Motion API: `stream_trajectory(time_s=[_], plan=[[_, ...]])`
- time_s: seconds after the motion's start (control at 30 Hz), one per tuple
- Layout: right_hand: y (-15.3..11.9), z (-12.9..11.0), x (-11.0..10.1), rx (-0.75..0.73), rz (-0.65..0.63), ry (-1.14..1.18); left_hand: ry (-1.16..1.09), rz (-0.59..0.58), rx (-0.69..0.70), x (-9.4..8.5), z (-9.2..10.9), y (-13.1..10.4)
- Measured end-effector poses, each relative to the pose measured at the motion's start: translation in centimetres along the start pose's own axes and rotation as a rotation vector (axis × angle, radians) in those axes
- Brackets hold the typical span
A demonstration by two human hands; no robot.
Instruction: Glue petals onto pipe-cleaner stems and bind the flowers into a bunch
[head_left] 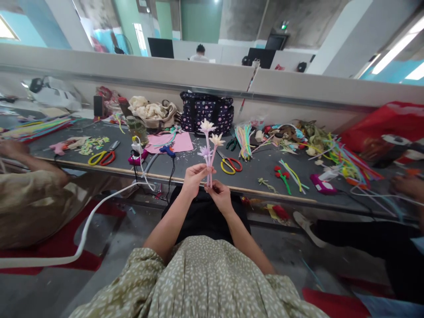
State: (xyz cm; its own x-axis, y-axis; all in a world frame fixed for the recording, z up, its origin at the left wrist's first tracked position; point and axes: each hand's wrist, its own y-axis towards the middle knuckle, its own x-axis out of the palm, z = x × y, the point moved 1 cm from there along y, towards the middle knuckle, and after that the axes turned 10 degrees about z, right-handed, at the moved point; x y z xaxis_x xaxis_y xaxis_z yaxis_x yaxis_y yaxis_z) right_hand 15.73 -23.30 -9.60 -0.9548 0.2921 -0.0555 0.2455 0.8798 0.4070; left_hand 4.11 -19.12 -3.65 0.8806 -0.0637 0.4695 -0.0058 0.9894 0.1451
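In the head view, holds the three-flowered bunch [205, 152] roughly upright at the near edge of the tabletop [187, 164], cream blooms [217, 140] above, lilac bloom [204, 152] below. Pinches the pale stems [208, 172] with the left grip [195, 177], a little under the lilac bloom, and again with the right grip [220, 195] lower down; cannot tell the tightness of either pinch. Looks very light and probably soft-surfaced, not slippery; stems likely bendable and apt to keep a bend, blooms probably the most fragile part, easily squashed or splayed. Best taken by the stems, close together and gently, leaving the blooms free. Nearby on the tabletop, note red-and-yellow-handled scissors [227, 168] to the right, and to the left a blue glue gun [167, 151] beside a pink sheet [183, 141].
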Motion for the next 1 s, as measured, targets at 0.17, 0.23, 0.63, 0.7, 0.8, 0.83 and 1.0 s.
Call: stream_trajectory(time_s=[0.17,0.23,0.63,0.7,0.8,0.83,1.0], plan=[[0.6,-0.8,-0.9,0.026,-0.069,0.002,-0.020,0.010,-0.014,-0.2,0.1,0.0],[1.0,-1.5,-1.0,0.004,-0.033,0.047,-0.006,0.020,-0.013,-0.1,0.2,0.0],[2.2,-3.1,0.7,-0.024,0.139,0.174,-0.003,-0.008,0.005,-0.1,0.1,-0.4],[2.2,-3.4,0.7,-0.049,0.152,0.132,-0.012,-0.009,-0.008,-0.1,-0.1,-0.5],[2.3,-3.7,0.5,-0.098,0.182,0.050,-0.022,-0.017,-0.017,-0.1,-0.3,-0.5],[2.3,-3.8,0.5,-0.113,0.188,0.019,-0.024,-0.014,-0.018,0.0,-0.3,-0.5],[2.2,-3.7,0.3,-0.162,0.196,-0.070,-0.033,0.024,-0.032,0.1,-0.5,-0.3]])
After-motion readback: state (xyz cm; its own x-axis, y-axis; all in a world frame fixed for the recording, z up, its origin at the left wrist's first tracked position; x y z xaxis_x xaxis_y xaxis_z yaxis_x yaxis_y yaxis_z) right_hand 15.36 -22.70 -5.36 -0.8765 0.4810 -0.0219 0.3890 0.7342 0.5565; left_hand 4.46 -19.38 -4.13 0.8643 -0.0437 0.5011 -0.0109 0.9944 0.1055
